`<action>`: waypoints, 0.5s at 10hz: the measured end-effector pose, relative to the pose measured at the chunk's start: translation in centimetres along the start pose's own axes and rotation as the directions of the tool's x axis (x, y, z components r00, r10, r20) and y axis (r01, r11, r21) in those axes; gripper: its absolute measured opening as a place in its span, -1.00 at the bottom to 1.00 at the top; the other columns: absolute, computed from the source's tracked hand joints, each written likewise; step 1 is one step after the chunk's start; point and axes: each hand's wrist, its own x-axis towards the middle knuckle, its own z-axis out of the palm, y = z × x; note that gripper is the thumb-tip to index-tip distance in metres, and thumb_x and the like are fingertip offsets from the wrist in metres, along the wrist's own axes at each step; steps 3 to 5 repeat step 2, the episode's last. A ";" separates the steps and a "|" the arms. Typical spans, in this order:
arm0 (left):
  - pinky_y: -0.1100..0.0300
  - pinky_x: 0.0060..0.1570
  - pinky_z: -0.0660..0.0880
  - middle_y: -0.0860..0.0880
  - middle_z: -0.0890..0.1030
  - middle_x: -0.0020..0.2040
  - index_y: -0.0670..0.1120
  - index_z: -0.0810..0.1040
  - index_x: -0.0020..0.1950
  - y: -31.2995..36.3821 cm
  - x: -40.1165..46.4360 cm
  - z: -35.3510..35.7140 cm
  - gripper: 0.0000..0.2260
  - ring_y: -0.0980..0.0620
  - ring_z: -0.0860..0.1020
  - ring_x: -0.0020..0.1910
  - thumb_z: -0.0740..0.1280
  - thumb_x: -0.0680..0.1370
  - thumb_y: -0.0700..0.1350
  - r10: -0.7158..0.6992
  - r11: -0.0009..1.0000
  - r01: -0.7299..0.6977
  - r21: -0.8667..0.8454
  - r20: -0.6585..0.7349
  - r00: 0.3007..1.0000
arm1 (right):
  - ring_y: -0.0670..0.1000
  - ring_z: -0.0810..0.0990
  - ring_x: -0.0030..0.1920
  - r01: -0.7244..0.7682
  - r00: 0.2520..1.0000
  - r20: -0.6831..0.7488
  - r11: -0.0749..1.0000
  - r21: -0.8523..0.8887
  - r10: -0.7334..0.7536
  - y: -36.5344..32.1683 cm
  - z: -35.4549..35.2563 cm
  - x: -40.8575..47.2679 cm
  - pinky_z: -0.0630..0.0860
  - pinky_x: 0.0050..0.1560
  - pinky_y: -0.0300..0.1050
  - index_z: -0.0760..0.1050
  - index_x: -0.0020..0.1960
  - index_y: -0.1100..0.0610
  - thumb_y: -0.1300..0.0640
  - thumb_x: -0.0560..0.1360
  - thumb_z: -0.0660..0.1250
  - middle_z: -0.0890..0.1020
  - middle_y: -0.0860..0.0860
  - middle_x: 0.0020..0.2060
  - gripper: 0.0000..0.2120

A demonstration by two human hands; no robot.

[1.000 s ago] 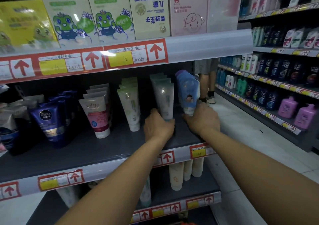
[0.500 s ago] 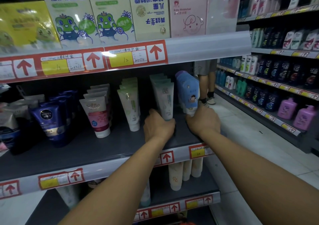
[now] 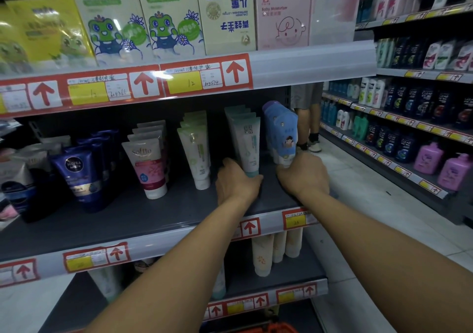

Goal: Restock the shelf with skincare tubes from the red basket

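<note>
Your left hand (image 3: 236, 181) grips the base of the green tube (image 3: 247, 144); your right hand (image 3: 303, 176) grips the blue tube (image 3: 284, 134) just beside it, both upright on the grey shelf (image 3: 128, 217). Softto tubes (image 3: 148, 164) stand further left. The red basket (image 3: 271, 329) peeks in below; a shampoo aisle (image 3: 409, 128) lies to your right.

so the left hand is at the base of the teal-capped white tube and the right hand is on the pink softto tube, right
Not quite. The head view shows the right hand at the base of the blue tube, not the pink Softto tube, which stands untouched further left. The left hand is indeed at the teal-capped white tube.
</note>
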 end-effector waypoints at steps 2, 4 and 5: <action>0.01 0.26 0.50 -0.20 0.42 0.42 -0.17 0.36 0.44 0.3 -1.1 -1.4 -0.40 -0.22 0.49 0.36 0.53 0.53 0.02 0.015 1.000 -0.015 0.001 0.045 0.999 | 0.22 0.60 -0.19 0.095 0.945 -0.322 0.990 0.107 -0.056 -0.6 -1.8 -2.5 0.33 -0.31 -0.07 0.42 -0.01 0.11 -0.02 0.51 0.33 0.63 0.14 -0.14 -0.78; 0.01 0.26 0.50 -0.20 0.42 0.42 -0.17 0.36 0.44 0.3 -1.1 -1.4 -0.40 -0.22 0.49 0.36 0.53 0.53 0.02 0.015 1.000 -0.015 0.001 0.045 0.999 | 0.22 0.60 -0.19 0.095 0.945 -0.322 0.990 0.107 -0.056 -0.6 -1.8 -2.5 0.33 -0.31 -0.07 0.42 -0.01 0.11 -0.02 0.51 0.33 0.63 0.14 -0.14 -0.78; 0.01 0.26 0.50 -0.20 0.42 0.42 -0.17 0.36 0.44 0.3 -1.1 -1.4 -0.40 -0.22 0.49 0.36 0.53 0.53 0.02 0.015 1.000 -0.015 0.001 0.045 0.999 | 0.22 0.60 -0.19 0.095 0.945 -0.322 0.990 0.107 -0.056 -0.6 -1.8 -2.5 0.33 -0.31 -0.07 0.42 -0.01 0.11 -0.02 0.51 0.33 0.63 0.14 -0.14 -0.78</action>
